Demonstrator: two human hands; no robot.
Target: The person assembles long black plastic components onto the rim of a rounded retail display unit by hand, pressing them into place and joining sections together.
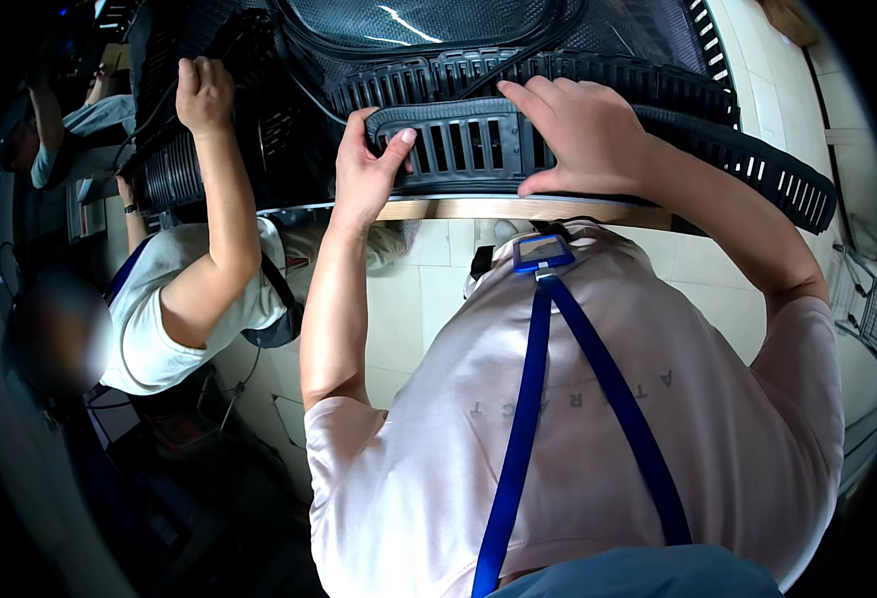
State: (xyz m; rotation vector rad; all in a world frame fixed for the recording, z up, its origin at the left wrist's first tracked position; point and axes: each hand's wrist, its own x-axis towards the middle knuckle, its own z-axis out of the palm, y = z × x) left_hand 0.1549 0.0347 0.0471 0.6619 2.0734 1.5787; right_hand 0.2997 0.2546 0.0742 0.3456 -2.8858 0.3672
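A black slotted plastic panel point(468, 148) lies at the edge of a wooden table point(518, 209), part of a larger black ribbed and mesh assembly point(578, 70). My left hand point(364, 164) grips the panel's left end, thumb laid over the slots. My right hand point(578, 130) lies across the panel's right half, its fingers hooked over the upper edge. Below my arms I see my own pale pink shirt and a blue lanyard point(533, 399) with a badge clip.
On the left, a person in a white shirt point(159, 319) reaches up, one hand point(204, 95) on the left side of the black assembly. A long curved ribbed strip point(777, 169) runs off to the right. Pale floor tiles point(419, 299) show below the table edge.
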